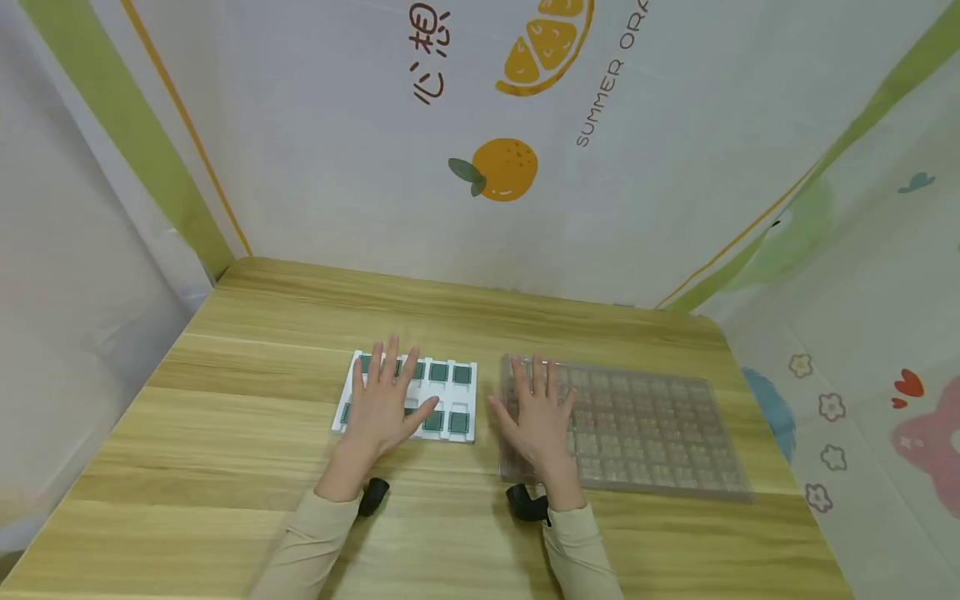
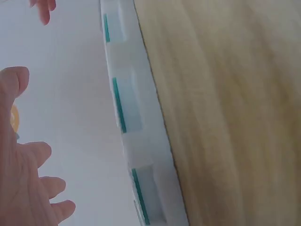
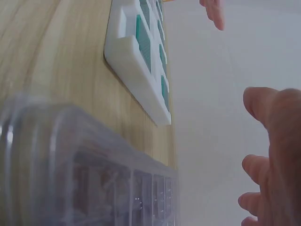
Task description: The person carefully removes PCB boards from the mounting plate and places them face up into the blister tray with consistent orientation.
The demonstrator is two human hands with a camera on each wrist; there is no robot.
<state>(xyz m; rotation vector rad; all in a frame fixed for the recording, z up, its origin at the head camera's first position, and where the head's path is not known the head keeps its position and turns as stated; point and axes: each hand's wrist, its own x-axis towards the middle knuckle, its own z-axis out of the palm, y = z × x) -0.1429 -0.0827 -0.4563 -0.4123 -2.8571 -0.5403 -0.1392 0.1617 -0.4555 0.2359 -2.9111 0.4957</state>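
The left hand [image 1: 381, 412] is spread wide above the white tray [image 1: 442, 391], gripping nothing; square green chips [image 1: 462, 375] sit in that tray's pockets in two rows, several hidden beneath the hand; the right hand [image 1: 542, 421], likewise fanned out and holding nothing, is above the left end of the clear plastic compartment box [image 1: 660, 483]; tray and box lie flat on the wood-grain bench [image 1: 225, 433], side by side and apart, the box to the right; behind hangs a white curtain [image 1: 337, 167] printed with oranges.
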